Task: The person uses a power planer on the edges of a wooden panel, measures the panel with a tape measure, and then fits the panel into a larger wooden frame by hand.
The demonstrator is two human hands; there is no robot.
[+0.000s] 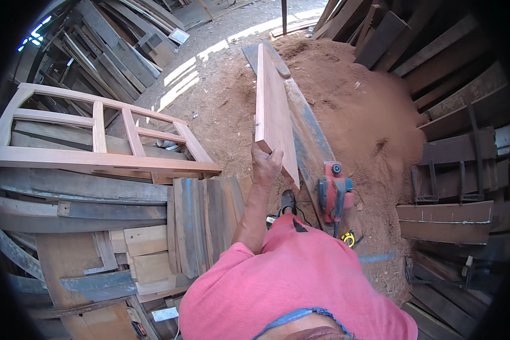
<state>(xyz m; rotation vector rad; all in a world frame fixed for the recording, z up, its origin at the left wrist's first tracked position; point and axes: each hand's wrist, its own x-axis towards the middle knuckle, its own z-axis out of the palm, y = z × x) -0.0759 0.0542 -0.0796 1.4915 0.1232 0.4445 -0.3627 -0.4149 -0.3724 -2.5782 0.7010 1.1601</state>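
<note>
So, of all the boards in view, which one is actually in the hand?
The clean reddish plank, gripped at its near end by the left hand and raised on edge above the sawdust; the grey weathered boards lie stacked.

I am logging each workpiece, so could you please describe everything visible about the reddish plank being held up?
The plank is a long, flat board of reddish-brown wood with smooth, clean faces and square edges. It is lifted off the ground and points away from the person, tilted on edge so that one broad face shows. The left hand grips its near end from below; nothing else touches it. It hangs over a sawdust heap, with a red electric planer below it.
</note>
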